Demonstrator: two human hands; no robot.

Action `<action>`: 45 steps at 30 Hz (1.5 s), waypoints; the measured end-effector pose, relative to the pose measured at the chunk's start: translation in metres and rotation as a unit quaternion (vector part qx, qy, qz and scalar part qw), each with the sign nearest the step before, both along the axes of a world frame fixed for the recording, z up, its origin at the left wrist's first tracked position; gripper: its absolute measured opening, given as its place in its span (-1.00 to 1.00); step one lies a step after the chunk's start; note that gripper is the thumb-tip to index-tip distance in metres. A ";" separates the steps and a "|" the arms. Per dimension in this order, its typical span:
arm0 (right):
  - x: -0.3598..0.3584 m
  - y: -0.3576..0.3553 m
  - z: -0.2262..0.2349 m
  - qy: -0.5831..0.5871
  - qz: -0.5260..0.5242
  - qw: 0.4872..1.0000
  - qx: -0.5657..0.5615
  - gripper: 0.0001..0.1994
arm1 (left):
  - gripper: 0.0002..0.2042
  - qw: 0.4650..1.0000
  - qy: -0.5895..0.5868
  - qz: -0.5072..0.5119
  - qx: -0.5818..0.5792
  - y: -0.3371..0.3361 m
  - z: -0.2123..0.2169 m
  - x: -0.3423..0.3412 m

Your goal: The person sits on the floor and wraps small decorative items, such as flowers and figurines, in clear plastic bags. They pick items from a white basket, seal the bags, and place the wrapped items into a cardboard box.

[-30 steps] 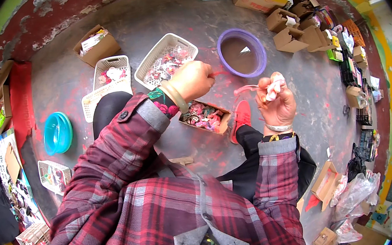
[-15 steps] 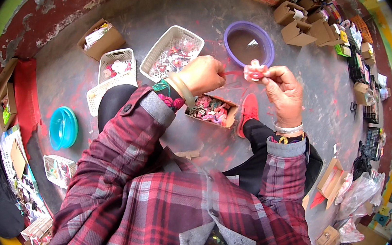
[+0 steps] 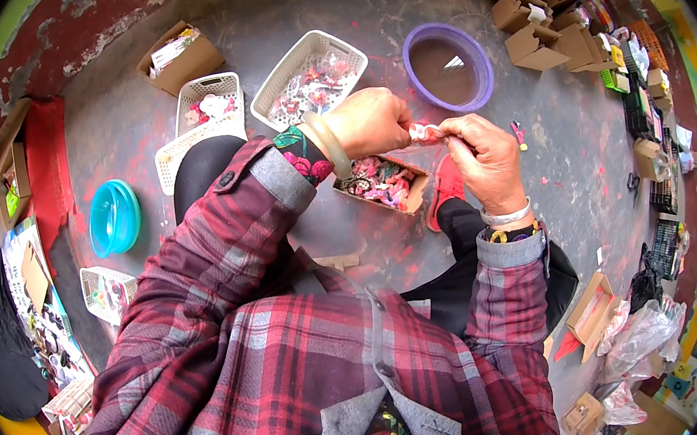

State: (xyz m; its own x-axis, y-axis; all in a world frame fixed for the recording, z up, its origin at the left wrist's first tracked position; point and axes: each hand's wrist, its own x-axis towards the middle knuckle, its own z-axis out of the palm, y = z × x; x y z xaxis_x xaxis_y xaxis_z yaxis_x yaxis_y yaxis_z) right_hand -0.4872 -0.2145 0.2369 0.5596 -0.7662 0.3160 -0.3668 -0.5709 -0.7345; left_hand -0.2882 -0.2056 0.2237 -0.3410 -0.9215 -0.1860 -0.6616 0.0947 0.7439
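A small pink-and-white flower piece [image 3: 423, 133] is pulled between my two hands, mostly covered by the fingers. My left hand [image 3: 367, 123] is closed on its left end, knuckles up. With thumb and fingers pinched together, my right hand [image 3: 486, 161] grips the other end. Just below the hands, a small open cardboard box [image 3: 418, 195] holds a heap of pink and red pieces. Beyond my left hand stands a white plastic basket [image 3: 319, 39] with red, pink and clear-wrapped pieces inside.
A purple basin [image 3: 488, 83] of murky water sits beyond my right hand. Smaller white baskets [image 3: 177, 165] and turquoise basins [image 3: 114, 217] are to the left. Cardboard boxes [image 3: 538, 49] and plastic bags [image 3: 646, 337] line the right side. My red shoe [image 3: 448, 185] is beside the small box.
My right hand has moved left and slightly down, close to my left hand. The flower piece has turned and is now bunched between both hands; the red band between them no longer shows.
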 end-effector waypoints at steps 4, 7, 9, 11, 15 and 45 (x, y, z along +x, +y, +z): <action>0.001 0.000 -0.001 0.040 0.007 0.998 -0.041 -0.85 | -0.79 1.000 0.001 -0.007 -0.013 0.000 -0.004 0.000; 0.002 0.001 -0.001 0.076 0.005 0.995 -0.071 -0.86 | -0.78 1.000 -0.001 -0.013 -0.024 0.001 -0.006 0.000; 0.004 0.003 -0.001 0.107 0.002 0.990 -0.091 -0.88 | -0.78 0.999 -0.007 -0.020 -0.029 0.001 -0.008 -0.002; 0.006 0.004 -0.003 0.142 0.003 0.984 -0.112 -0.90 | -0.77 0.999 -0.018 -0.031 -0.032 0.001 -0.009 -0.004; 0.010 0.006 -0.007 0.212 0.012 0.963 -0.165 -0.96 | -0.78 0.998 -0.026 -0.046 -0.021 0.001 -0.015 -0.007; 0.013 0.006 -0.014 0.177 -0.042 0.983 0.016 -0.86 | -0.82 0.984 0.039 -0.090 -0.148 0.008 -0.022 -0.010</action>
State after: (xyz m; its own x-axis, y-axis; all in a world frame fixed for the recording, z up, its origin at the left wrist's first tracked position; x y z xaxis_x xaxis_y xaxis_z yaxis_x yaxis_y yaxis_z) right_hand -0.4746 -0.2088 0.2229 0.5639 -0.8211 0.0886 -0.6474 -0.5061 -0.5699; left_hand -0.2978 -0.1980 0.2021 -0.5055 -0.8553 0.1138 -0.5573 0.4244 0.7137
